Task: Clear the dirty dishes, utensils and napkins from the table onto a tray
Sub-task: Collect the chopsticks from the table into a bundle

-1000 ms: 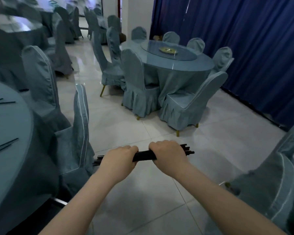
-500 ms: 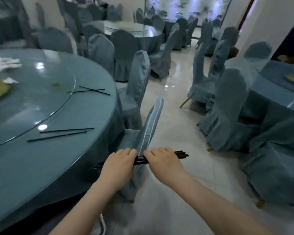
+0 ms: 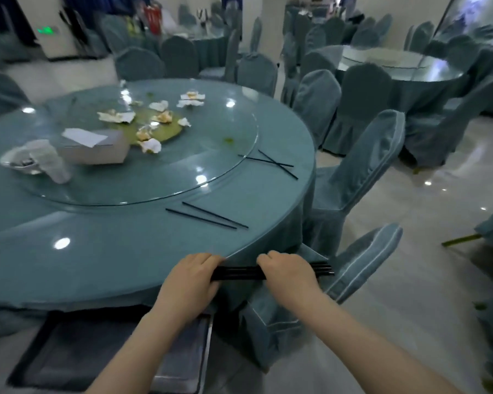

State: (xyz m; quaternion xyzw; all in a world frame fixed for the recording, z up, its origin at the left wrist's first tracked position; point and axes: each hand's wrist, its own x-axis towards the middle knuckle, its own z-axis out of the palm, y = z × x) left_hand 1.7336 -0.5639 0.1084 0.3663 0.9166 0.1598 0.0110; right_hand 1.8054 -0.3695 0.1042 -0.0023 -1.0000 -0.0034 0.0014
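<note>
both hands grip one bundle of thin black chopsticks (image 3: 239, 273), held level at the near edge of the round table under its teal cloth (image 3: 103, 260). the left hand (image 3: 192, 277) curls its fingers over the bundle's left end and the right hand (image 3: 289, 273) wraps the right part, with the tips sticking out past its knuckles. the step in hand looks like gathering utensils: a fistful is collected and more lie loose.

below the left forearm, low beside the table, sits a dark rectangular tray with a metal rim (image 3: 208, 351); what it rests on cannot be told. setting the bundle there seems the likely next move, calling for a drop down and leftward past the table edge.

on the cloth just beyond the hands lies a parallel pair of black chopsticks (image 3: 208, 218), and farther right a crossed pair (image 3: 273, 163) touches the edge of the glass turntable (image 3: 182, 177). on the glass are crumpled white napkins (image 3: 151, 145), a grey tissue box (image 3: 97, 147) and a small glass dish (image 3: 20, 163).
</note>
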